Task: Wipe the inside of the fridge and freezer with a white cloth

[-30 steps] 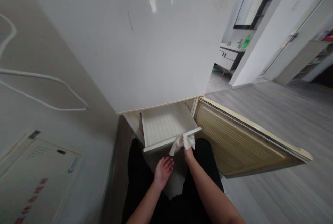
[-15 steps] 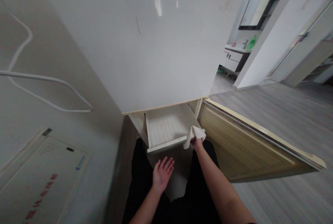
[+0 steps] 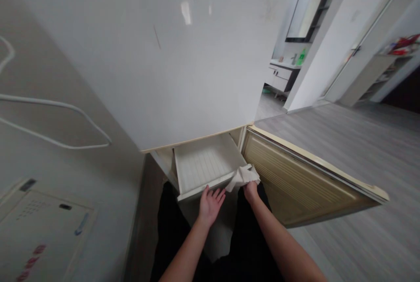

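A white drawer point(image 3: 203, 159) with a ribbed bottom is pulled partly out from the lower compartment of a white fridge point(image 3: 183, 76). Its front edge faces me. My right hand point(image 3: 251, 190) grips a pale cloth point(image 3: 242, 176) at the drawer's front right corner. Palm up and fingers spread, my left hand point(image 3: 211, 205) holds nothing; its fingertips are close to the drawer's front edge and the cloth's left end.
The yellowed fridge door point(image 3: 295, 177) stands wide open on the right. A white cable point(image 3: 59, 103) hangs along the left wall, above a metal panel point(image 3: 42, 225). My dark-clothed legs flank the space below the drawer.
My left hand has moved up and right, closer to the drawer's edge and the cloth. The cloth now lies more spread along the drawer's front corner. The whole view has shifted somewhat.
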